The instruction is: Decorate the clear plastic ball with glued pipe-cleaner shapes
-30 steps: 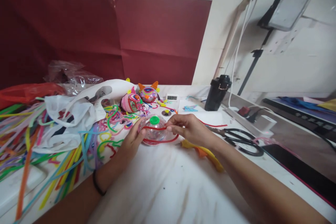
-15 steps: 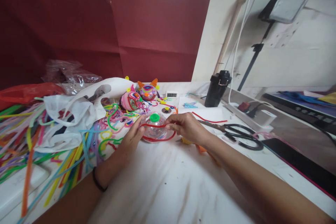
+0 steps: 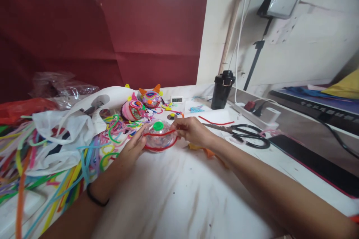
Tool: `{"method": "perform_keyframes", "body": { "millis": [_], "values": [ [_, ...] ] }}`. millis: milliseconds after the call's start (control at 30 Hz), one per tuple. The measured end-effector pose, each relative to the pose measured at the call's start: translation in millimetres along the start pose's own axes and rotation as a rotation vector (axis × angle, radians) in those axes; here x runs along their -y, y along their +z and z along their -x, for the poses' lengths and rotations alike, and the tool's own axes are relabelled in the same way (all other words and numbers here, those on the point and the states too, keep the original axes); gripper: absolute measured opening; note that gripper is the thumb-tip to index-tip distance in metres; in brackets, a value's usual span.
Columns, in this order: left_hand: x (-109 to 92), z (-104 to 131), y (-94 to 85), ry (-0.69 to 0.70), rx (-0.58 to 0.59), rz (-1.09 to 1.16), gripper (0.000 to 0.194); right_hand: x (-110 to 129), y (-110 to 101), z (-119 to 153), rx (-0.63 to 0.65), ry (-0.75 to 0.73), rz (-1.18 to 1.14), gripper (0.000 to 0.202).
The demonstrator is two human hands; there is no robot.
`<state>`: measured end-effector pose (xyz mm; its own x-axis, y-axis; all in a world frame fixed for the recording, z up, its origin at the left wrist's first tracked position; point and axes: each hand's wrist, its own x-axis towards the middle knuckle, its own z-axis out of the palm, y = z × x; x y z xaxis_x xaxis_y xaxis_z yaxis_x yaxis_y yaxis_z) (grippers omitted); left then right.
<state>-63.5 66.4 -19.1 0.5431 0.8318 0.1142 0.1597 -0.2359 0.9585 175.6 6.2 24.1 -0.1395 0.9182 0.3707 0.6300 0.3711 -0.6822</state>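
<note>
A clear, rounded plastic bottle piece [image 3: 157, 140] with a green cap [image 3: 158, 126] sits on the white table in front of me. My left hand [image 3: 132, 150] steadies its left side, the thumb pressing near the left end of a red pipe cleaner [image 3: 159, 134]. This pipe cleaner runs across the front of the plastic below the cap, and another red strip curves round the lower rim. Thumb and fingers of my right hand [image 3: 190, 131] pinch the pipe cleaner's right end; the fingertips are partly hidden. Orange and yellow pieces [image 3: 207, 152] lie beside my right wrist.
Black-handled scissors [image 3: 249, 135], a loose red pipe cleaner [image 3: 215, 122] and a dark phone [image 3: 314, 164] lie to the right. Behind stand a black bottle [image 3: 223, 89], a small timer [image 3: 176, 100] and two decorated animal crafts [image 3: 151, 98]. Colourful pipe cleaners [image 3: 64, 183] heap at left.
The camera view has turned slightly right, so everything sits further left. Both hands keep their hold; the red pipe cleaner's right end stays pinched and the bottle piece stays between the hands.
</note>
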Motion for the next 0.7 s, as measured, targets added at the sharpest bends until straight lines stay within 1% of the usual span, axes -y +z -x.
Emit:
{"method": "perform_keyframes", "body": {
  "millis": [233,400,533,700],
  "values": [
    [-6.8,-0.8,-4.4,-0.049,0.024,0.031,0.074,-2.8,0.5,-1.1,-0.007,0.023,-0.066,0.018],
    [-5.2,-1.4,-9.1,-0.088,0.046,0.064,0.073,-8.9,3.9,-3.4,-0.002,0.047,-0.121,0.012],
    [-0.1,-4.4,-10.7,-0.056,0.071,0.060,0.071,-13.9,7.1,-5.4,-0.014,0.062,-0.148,0.008],
    [0.1,-7.4,-5.5,-0.017,0.055,0.053,0.070,-15.5,8.4,-5.8,-0.026,0.075,-0.146,0.008]
  ]
}}
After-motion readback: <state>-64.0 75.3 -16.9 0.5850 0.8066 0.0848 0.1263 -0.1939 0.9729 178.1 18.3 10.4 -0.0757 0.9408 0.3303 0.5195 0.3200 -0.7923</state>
